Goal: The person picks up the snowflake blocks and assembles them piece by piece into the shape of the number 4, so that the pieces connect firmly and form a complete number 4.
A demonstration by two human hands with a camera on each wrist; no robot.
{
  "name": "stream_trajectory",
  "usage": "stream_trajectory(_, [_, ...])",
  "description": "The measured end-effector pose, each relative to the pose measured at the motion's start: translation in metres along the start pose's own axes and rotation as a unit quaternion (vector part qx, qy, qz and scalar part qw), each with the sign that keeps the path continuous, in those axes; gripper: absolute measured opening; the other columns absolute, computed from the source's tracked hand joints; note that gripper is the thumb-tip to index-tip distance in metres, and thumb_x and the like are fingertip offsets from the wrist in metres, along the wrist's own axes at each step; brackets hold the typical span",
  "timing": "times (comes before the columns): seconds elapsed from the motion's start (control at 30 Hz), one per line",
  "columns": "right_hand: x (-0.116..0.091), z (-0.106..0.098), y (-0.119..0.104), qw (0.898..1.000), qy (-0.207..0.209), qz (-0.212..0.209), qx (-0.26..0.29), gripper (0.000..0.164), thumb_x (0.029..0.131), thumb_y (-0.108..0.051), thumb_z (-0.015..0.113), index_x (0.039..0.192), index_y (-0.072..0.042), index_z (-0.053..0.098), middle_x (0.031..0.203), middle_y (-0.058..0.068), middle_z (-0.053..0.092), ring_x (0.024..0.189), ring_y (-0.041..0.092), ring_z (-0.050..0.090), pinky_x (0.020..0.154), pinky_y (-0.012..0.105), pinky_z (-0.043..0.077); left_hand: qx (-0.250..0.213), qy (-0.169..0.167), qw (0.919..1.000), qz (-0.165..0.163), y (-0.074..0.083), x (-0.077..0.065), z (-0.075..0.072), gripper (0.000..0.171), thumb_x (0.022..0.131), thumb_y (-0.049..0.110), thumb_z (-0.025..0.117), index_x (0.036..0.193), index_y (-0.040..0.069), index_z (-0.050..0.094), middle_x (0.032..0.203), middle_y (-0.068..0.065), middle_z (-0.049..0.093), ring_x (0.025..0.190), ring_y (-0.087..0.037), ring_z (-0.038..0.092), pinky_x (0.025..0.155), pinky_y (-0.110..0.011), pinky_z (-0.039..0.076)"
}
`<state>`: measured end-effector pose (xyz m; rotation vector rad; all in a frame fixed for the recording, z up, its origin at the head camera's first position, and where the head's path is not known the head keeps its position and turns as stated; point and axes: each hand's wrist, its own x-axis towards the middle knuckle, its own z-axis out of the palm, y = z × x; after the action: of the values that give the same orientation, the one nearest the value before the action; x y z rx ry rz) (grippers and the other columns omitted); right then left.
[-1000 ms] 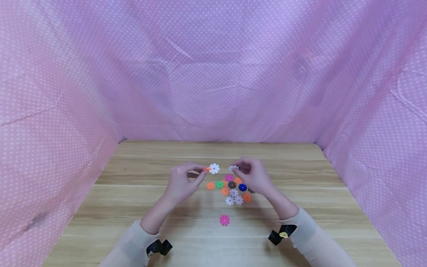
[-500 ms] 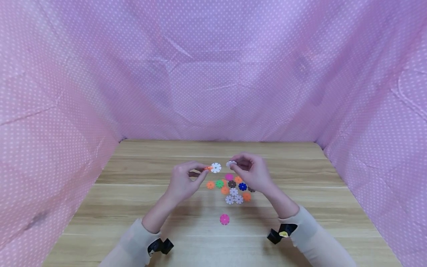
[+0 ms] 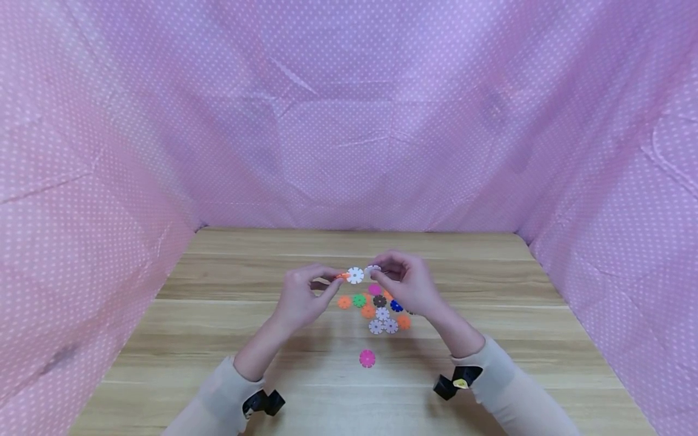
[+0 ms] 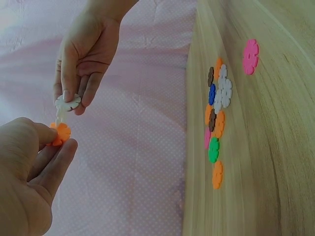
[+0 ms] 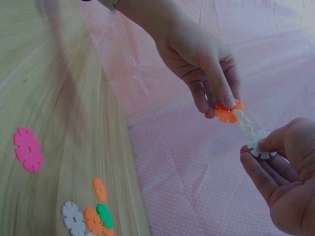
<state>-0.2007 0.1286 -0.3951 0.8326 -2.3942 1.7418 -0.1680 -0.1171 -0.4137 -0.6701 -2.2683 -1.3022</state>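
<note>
Above the table, my left hand [image 3: 305, 298] pinches an orange notched plastic disc [image 5: 228, 112] between thumb and fingers. A white notched disc [image 3: 355, 275] is slotted into the orange one and sticks out toward the right. My right hand [image 3: 410, 284] pinches a second white disc [image 5: 260, 144] by its face, thumb on top. Its edge is at or very near the first white disc's far edge; whether they interlock I cannot tell. Below the hands lies a loose group of discs, among them a green disc [image 3: 358, 300], a blue disc [image 4: 212, 94] and white discs [image 3: 376, 327].
A single pink disc [image 3: 368, 358] lies nearer the front of the wooden table [image 3: 218, 387]. Pink dotted cloth [image 3: 349, 151] hangs around the back and sides. Each sleeve cuff bears a black wrist camera [image 3: 264, 402].
The right hand has come left with its white disc, closing the gap to the white disc on the orange one. My left hand has shifted slightly right.
</note>
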Motion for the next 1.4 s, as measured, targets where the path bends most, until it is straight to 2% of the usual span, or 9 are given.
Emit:
stream_trajectory(0.1, [-0.0001, 0.0007, 0.001, 1.0, -0.002, 0.006, 0.003, 0.011, 0.095, 0.001, 0.076, 0.107, -0.001, 0.076, 0.101, 0.02, 0.08, 0.087, 0.008, 0.078, 0.08, 0.025, 0.069, -0.003, 0.001, 1.0, 0.001, 0.0004, -0.0004, 0.0005, 0.007, 0.093, 0.001, 0.08, 0.099, 0.003, 0.081, 0.096, -0.01, 0.082, 0.086, -0.023, 0.08, 0.072, -0.017, 0.066])
stream_trajectory(0.17, [-0.0002, 0.001, 0.0013, 1.0, -0.002, 0.007, -0.001, 0.011, 0.096, 0.001, 0.076, 0.106, -0.002, 0.076, 0.101, 0.022, 0.079, 0.087, 0.007, 0.078, 0.08, 0.025, 0.069, -0.004, 0.0, 1.0, 0.0, 0.0006, -0.0008, 0.0007, 0.007, 0.093, 0.001, 0.08, 0.099, 0.003, 0.081, 0.096, -0.01, 0.082, 0.086, -0.023, 0.08, 0.072, -0.016, 0.066])
stream_trajectory(0.4, [-0.0021, 0.002, 0.0011, 1.0, -0.011, -0.006, -0.008, 0.01, 0.096, 0.001, 0.076, 0.105, -0.002, 0.077, 0.1, 0.022, 0.079, 0.088, 0.034, 0.079, 0.08, 0.024, 0.069, -0.006, -0.002, 1.0, -0.002, 0.0, -0.0014, 0.003, 0.007, 0.092, 0.0, 0.08, 0.097, 0.004, 0.081, 0.095, -0.009, 0.082, 0.085, -0.023, 0.08, 0.071, -0.018, 0.067])
stream_trajectory(0.47, [-0.0022, 0.0026, 0.0012, 1.0, -0.013, -0.01, -0.006, 0.01, 0.096, 0.001, 0.076, 0.105, -0.002, 0.077, 0.099, 0.019, 0.08, 0.088, 0.031, 0.079, 0.08, 0.024, 0.069, -0.007, -0.003, 1.0, -0.002, 0.0003, -0.0012, 0.0033, 0.007, 0.092, 0.0, 0.08, 0.098, 0.004, 0.081, 0.095, -0.01, 0.082, 0.085, -0.023, 0.08, 0.071, -0.019, 0.067])
stream_trajectory(0.63, [-0.0024, 0.0034, 0.0021, 1.0, -0.012, -0.011, -0.006, 0.009, 0.096, 0.001, 0.076, 0.104, -0.002, 0.078, 0.097, 0.018, 0.08, 0.085, 0.014, 0.078, 0.078, 0.024, 0.069, -0.008, -0.005, 0.9999, -0.006, 0.0012, -0.001, 0.0038, 0.007, 0.092, 0.0, 0.08, 0.098, 0.003, 0.081, 0.096, -0.011, 0.082, 0.085, -0.023, 0.08, 0.071, -0.017, 0.067])
stream_trajectory(0.73, [-0.0023, 0.0036, 0.0021, 1.0, -0.01, -0.01, -0.006, 0.008, 0.096, 0.0, 0.076, 0.104, -0.002, 0.078, 0.098, 0.018, 0.08, 0.085, 0.012, 0.078, 0.077, 0.025, 0.069, -0.015, -0.006, 0.9998, -0.008, 0.0021, -0.0007, 0.0043, 0.007, 0.092, -0.001, 0.08, 0.098, 0.002, 0.081, 0.097, -0.011, 0.082, 0.084, -0.023, 0.08, 0.071, -0.017, 0.067])
stream_trajectory(0.93, [-0.0017, 0.0035, 0.0005, 1.0, -0.005, -0.007, -0.007, 0.009, 0.096, -0.002, 0.077, 0.104, -0.002, 0.079, 0.098, 0.016, 0.081, 0.083, 0.009, 0.078, 0.074, 0.024, 0.069, -0.026, -0.002, 0.9996, -0.011, 0.0038, 0.0004, 0.005, 0.007, 0.093, -0.001, 0.079, 0.1, 0.001, 0.08, 0.097, -0.012, 0.082, 0.081, -0.022, 0.08, 0.072, -0.018, 0.067])
stream_trajectory(1.2, [-0.0004, 0.0037, 0.0004, 1.0, 0.0, -0.005, -0.006, 0.008, 0.096, -0.002, 0.077, 0.104, -0.002, 0.079, 0.098, 0.016, 0.081, 0.085, 0.025, 0.081, 0.074, 0.025, 0.069, -0.033, 0.001, 0.9994, -0.013, 0.0036, 0.0018, 0.0061, 0.009, 0.092, -0.002, 0.079, 0.101, 0.0, 0.08, 0.095, -0.013, 0.081, 0.079, -0.022, 0.08, 0.073, -0.028, 0.07])
stream_trajectory(1.4, [0.0001, 0.005, 0.0009, 1.0, -0.001, -0.012, 0.004, 0.009, 0.095, 0.001, 0.077, 0.104, 0.0, 0.078, 0.098, 0.018, 0.081, 0.086, 0.016, 0.079, 0.078, 0.026, 0.07, -0.045, -0.003, 0.9988, -0.021, 0.0026, 0.0016, 0.0046, 0.008, 0.093, -0.002, 0.079, 0.101, 0.001, 0.08, 0.096, -0.013, 0.081, 0.081, -0.023, 0.08, 0.074, -0.025, 0.069])
